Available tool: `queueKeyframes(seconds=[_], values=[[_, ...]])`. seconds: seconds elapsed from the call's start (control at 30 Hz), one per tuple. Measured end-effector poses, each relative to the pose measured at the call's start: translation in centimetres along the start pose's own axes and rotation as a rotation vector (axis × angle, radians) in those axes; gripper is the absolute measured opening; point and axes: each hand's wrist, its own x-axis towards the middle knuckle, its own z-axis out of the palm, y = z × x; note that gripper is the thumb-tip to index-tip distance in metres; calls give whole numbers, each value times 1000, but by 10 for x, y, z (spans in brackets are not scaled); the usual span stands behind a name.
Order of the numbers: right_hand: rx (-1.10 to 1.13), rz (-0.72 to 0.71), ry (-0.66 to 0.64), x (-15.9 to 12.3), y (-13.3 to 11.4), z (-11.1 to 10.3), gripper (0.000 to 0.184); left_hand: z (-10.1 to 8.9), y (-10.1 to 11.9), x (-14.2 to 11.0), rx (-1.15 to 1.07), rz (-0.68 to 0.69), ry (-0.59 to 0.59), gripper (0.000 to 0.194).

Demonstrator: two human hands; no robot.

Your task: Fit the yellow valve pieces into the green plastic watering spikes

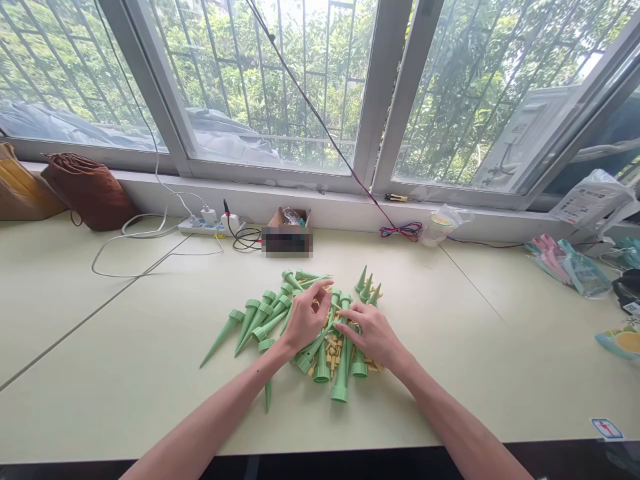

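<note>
Green plastic watering spikes (340, 373) with ribbed round caps lie in a loose pile with small yellow plastic fittings (334, 352) among them. My left hand (307, 319) is over the left part of the pile, its fingers bent and apart from the thumb, with nothing visible in it. At the right of the pile, my right hand (373, 335) has thumb and forefinger closed about the thin tip of a slanting green spike (313, 352). Its other fingers are curled, hiding some pieces below. Several spikes (223, 339) fan out to the left, and a few stand point up (366, 288) behind my right hand.
A small cardboard box (275, 219) stands behind the pile, beside a white power strip (195, 227) with cables. A brown drawstring bag (90, 192) sits at back left. Coiled wire (403, 230), a clear plastic bag (440, 223) and bagged pink and teal items (570, 263) lie rightward.
</note>
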Motion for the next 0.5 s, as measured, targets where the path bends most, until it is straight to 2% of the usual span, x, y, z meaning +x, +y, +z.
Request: queueKeyframes(seconds=[0.5], values=[[88, 42, 55, 0, -3, 0, 17, -1, -1, 0, -50, -33, -26, 23]])
